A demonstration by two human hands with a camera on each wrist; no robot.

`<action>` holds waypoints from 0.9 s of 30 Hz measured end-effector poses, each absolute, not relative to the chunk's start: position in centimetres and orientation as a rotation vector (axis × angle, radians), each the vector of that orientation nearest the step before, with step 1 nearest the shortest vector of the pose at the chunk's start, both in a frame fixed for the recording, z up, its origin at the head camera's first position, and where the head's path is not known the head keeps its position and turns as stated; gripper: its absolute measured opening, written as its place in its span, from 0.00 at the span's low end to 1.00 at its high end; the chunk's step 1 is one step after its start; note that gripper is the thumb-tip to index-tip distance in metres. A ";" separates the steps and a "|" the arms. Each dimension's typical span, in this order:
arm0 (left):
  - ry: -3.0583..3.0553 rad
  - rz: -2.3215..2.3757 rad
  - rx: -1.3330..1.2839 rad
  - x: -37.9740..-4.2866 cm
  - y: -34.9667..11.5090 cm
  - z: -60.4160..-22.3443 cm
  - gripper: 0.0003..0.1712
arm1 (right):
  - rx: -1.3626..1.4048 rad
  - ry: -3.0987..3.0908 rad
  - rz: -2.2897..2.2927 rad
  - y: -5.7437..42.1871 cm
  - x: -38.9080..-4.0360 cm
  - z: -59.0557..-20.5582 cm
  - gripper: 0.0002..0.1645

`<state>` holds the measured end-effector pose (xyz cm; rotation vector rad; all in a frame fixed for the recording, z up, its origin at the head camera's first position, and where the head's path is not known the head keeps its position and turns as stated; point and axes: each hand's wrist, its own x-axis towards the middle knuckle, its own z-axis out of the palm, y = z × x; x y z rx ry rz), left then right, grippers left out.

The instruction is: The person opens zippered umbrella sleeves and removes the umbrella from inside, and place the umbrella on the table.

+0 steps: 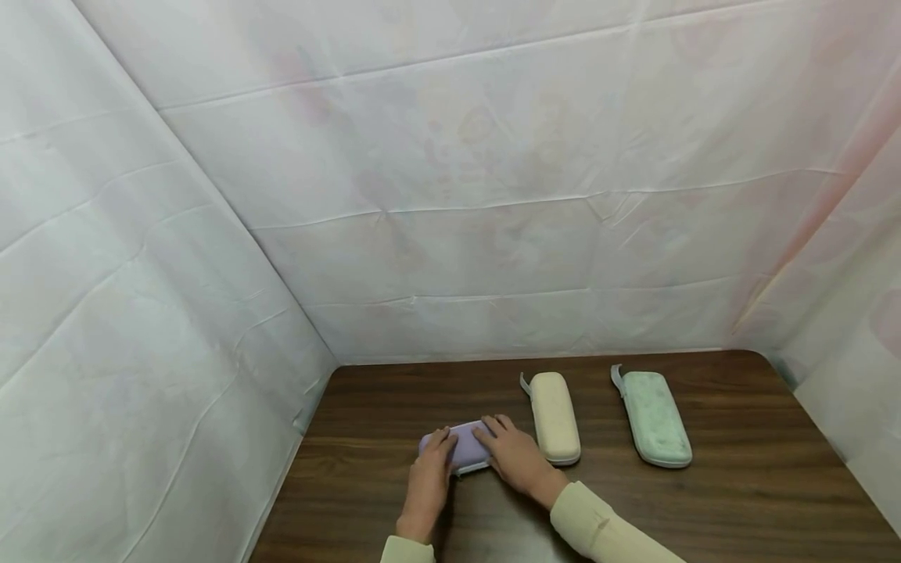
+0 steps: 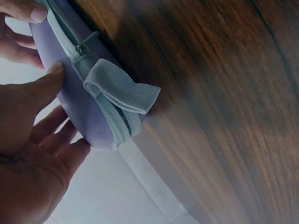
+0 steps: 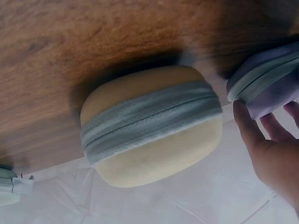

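A purple zippered case (image 1: 466, 447) lies crosswise on the brown table, its grey zipper side facing the person. My left hand (image 1: 427, 478) grips its left end, and my right hand (image 1: 517, 457) holds the right end with fingers over the top. In the left wrist view, the left thumb (image 2: 49, 84) presses the case's side near the zipper pull (image 2: 79, 48). A grey fabric loop (image 2: 122, 88) sticks out beside it. The zipper looks closed. In the right wrist view, fingers touch the purple case's end (image 3: 280, 91).
Just right of my right hand lies a cream zippered case (image 1: 554, 418) with a grey strap at its far end. Farther right is a mint green case (image 1: 656, 418), also strapped. White sheeting (image 1: 493, 258) hangs behind the wood-grain table (image 1: 746, 485) and at both sides.
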<state>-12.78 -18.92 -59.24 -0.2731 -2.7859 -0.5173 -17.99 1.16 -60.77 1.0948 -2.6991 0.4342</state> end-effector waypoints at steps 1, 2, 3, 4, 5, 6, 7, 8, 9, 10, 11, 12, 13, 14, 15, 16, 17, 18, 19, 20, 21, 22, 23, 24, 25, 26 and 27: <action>-2.780 -0.530 -0.258 -12.8 -19.0 -59.3 0.28 | 1.085 -2.702 0.436 1.1 -17.9 -60.8 0.31; -2.775 -0.536 -0.237 -12.8 -19.1 -59.3 0.28 | 1.075 -2.702 0.440 1.1 -17.8 -60.9 0.31; -2.766 -0.538 -0.221 -12.8 -19.1 -59.4 0.28 | 1.062 -2.706 0.437 1.0 -17.7 -61.0 0.32; -2.756 -0.537 -0.208 -12.8 -19.2 -59.4 0.28 | 1.048 -2.710 0.433 1.0 -17.6 -61.0 0.32; -2.748 -0.539 -0.195 -12.9 -19.2 -59.4 0.28 | 1.035 -2.712 0.432 0.9 -17.5 -61.0 0.32; -2.737 -0.540 -0.188 -12.9 -19.2 -59.4 0.28 | 1.023 -2.714 0.436 0.9 -17.4 -61.0 0.32; -2.730 -0.537 -0.178 -12.9 -19.3 -59.4 0.27 | 1.011 -2.712 0.437 0.8 -17.3 -61.0 0.32; -2.725 -0.534 -0.165 -12.9 -19.3 -59.5 0.28 | 1.001 -2.708 0.441 0.8 -17.2 -61.0 0.32; -2.720 -0.534 -0.153 -12.9 -19.2 -59.5 0.28 | 0.994 -2.706 0.445 0.8 -17.1 -61.0 0.32; -2.718 -0.534 -0.138 -12.8 -19.2 -59.4 0.28 | 0.988 -2.698 0.448 0.8 -17.0 -61.0 0.32; -2.718 -0.536 -0.120 -12.9 -19.2 -59.4 0.28 | 0.984 -2.693 0.448 0.7 -16.9 -61.0 0.33; -2.717 -0.538 -0.103 -12.9 -19.2 -59.4 0.28 | 0.982 -2.686 0.449 0.7 -16.8 -60.9 0.33; -2.714 -0.537 -0.086 -12.9 -19.1 -59.3 0.28 | 0.980 -2.680 0.446 0.7 -16.8 -60.9 0.33; -2.710 -0.540 -0.071 -12.9 -19.1 -59.3 0.28 | 0.979 -2.677 0.444 0.7 -16.7 -60.8 0.33; -2.707 -0.541 -0.058 -12.9 -19.0 -59.2 0.28 | 0.977 -2.675 0.442 0.6 -16.6 -60.8 0.33; -2.703 -0.542 -0.046 -12.9 -19.0 -59.1 0.28 | 0.975 -2.675 0.440 0.6 -16.5 -60.8 0.33; -2.700 -0.543 -0.036 -12.9 -19.0 -59.1 0.28 | 0.973 -2.677 0.443 0.6 -16.5 -60.8 0.34; -2.695 -0.543 -0.029 -12.9 -18.9 -59.0 0.28 | 0.971 -2.679 0.448 0.6 -16.4 -60.8 0.34; -2.694 -0.544 -0.023 -12.9 -18.9 -59.0 0.28 | 0.968 -2.686 0.450 0.6 -16.3 -60.8 0.34; -2.698 -0.544 -0.015 -12.9 -18.8 -58.9 0.28 | 0.965 -2.694 0.456 0.6 -16.3 -60.7 0.34; -2.704 -0.542 -0.013 -12.9 -18.7 -58.9 0.28 | 0.962 -2.701 0.464 0.6 -16.2 -60.7 0.34; -2.712 -0.543 -0.010 -12.9 -18.7 -58.8 0.27 | 0.960 -2.709 0.472 0.5 -16.2 -60.7 0.34; -2.722 -0.540 -0.011 -12.9 -18.6 -58.7 0.27 | 0.956 -2.717 0.478 0.5 -16.1 -60.7 0.34; -2.733 -0.536 -0.011 -12.9 -18.6 -58.6 0.27 | 0.953 -2.726 0.485 0.5 -16.1 -60.7 0.35; -2.743 -0.536 -0.014 -12.9 -18.6 -58.5 0.27 | 0.949 -2.735 0.494 0.5 -16.0 -60.7 0.35; -2.754 -0.540 -0.020 -12.9 -18.5 -58.3 0.27 | 0.945 -2.740 0.504 0.5 -16.0 -60.7 0.35; -2.768 -0.545 -0.022 -12.8 -18.5 -58.1 0.27 | 0.941 -2.745 0.514 0.5 -16.0 -60.7 0.35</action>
